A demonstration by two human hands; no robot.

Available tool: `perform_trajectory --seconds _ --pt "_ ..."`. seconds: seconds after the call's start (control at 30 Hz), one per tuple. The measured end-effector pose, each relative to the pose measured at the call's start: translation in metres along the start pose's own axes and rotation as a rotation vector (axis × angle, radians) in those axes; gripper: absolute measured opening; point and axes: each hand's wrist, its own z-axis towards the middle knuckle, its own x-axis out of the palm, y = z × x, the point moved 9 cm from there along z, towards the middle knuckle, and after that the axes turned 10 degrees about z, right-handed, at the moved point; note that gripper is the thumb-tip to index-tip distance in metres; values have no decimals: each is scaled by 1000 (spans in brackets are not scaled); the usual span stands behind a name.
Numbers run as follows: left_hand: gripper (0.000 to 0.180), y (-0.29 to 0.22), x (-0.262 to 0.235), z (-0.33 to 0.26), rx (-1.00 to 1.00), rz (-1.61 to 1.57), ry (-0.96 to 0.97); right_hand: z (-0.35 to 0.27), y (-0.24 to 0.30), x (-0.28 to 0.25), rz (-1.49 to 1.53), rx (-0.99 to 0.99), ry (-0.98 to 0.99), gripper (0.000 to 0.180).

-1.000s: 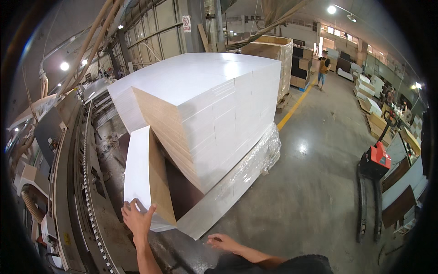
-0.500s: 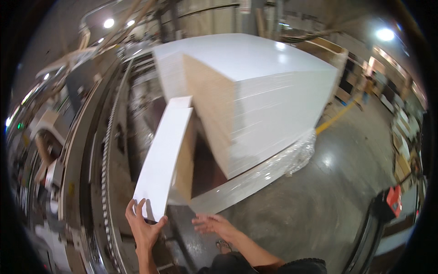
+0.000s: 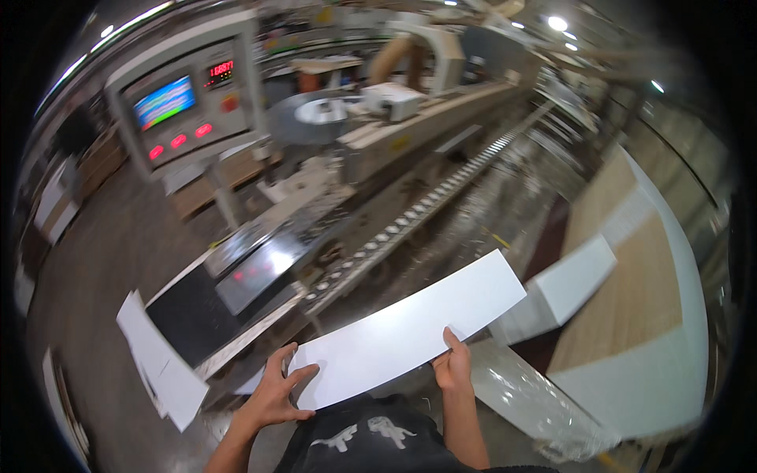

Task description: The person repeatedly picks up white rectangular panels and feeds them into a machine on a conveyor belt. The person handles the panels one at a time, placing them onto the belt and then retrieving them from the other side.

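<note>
A long white board (image 3: 402, 331) spans the space before my body, held level between both hands. My left hand (image 3: 280, 390) grips its left end, the thumb at the near corner and the fingers over the far edge. Farther along, my right hand (image 3: 453, 363) clasps the near long edge, thumb on the top face and fingers hidden beneath. Beyond the board's right end lies a low stack of similar white boards (image 3: 579, 276), next to the large stack of panels (image 3: 631, 315) with white faces and wood-coloured sides.
A machine with a roller track (image 3: 410, 214) runs from near left to far right. Its control panel (image 3: 185, 98) stands at the upper left, with a lit screen and red buttons. White offcuts (image 3: 162, 366) lie at the left, beside a black infeed belt (image 3: 193, 311). Clear plastic wrap (image 3: 544, 402) hangs at the right.
My view has swung left from the big stack to the machine. The board has been lifted off the low stack, and my right hand, free before, now holds it too.
</note>
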Motion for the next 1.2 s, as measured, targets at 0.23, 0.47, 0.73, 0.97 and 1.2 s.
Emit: perform_trajectory --seconds 0.23,0.47,0.73,0.97,1.2 --pt "98 116 0 -122 -321 163 -270 57 -202 64 -424 339 84 35" --pt "91 202 -28 -174 -463 101 -380 81 -320 147 -735 437 186 25" --pt "86 279 -50 -140 -418 57 -386 119 -354 199 -739 338 234 75" --pt "81 318 -57 -112 -536 138 -489 144 -367 219 -756 289 395 98" --pt "52 317 -44 -131 -833 79 -685 174 -358 225 -1366 -284 640 108"
